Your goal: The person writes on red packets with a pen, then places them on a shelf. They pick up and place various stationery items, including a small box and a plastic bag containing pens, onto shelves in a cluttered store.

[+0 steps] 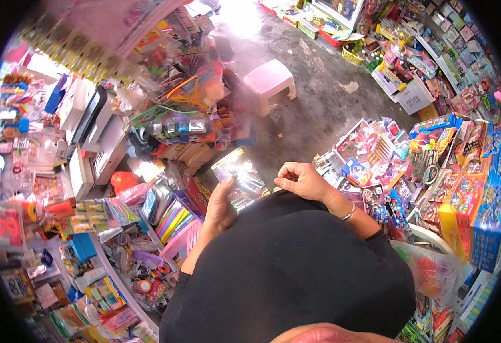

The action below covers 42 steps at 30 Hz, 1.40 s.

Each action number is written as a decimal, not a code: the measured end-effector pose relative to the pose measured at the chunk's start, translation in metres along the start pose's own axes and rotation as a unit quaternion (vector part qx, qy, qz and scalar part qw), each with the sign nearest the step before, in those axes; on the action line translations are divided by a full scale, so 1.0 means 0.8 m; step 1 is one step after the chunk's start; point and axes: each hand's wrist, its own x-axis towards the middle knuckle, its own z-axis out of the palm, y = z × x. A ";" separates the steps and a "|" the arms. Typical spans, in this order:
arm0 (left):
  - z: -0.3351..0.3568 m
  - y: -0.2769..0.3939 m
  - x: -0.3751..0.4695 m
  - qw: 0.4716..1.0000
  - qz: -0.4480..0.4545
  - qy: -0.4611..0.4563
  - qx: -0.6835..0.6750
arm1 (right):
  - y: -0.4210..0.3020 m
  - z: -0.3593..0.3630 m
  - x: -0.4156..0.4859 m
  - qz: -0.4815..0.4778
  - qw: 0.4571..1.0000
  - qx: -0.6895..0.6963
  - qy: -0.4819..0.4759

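Observation:
My left hand [221, 206] grips a glossy flat package [243, 173] by its left side, with the thumb on top. The package is wrapped in shiny clear plastic with a printed backing. Glare hides much of its contents, and my black shirt covers its lower end. My right hand [304, 182] is to the right of the package, apart from it, in front of my shirt. Its fingers are curled in towards the thumb. A small pale edge shows under the thumb; whether the hand holds it cannot be made out. A bangle [350, 211] circles the right wrist.
A pinkish-white plastic stool [272, 79] stands on the concrete floor [319, 103] ahead. Boxed toys [464, 184] are stacked at the right. On the left are a pink plastic basket [184, 240], stationery packs and shelves of small goods. Cartons [413, 96] line the far right.

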 end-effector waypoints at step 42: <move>0.405 0.112 0.691 0.994 -0.090 -0.061 0.029 | 0.008 -0.649 0.381 0.120 0.983 -0.060 0.126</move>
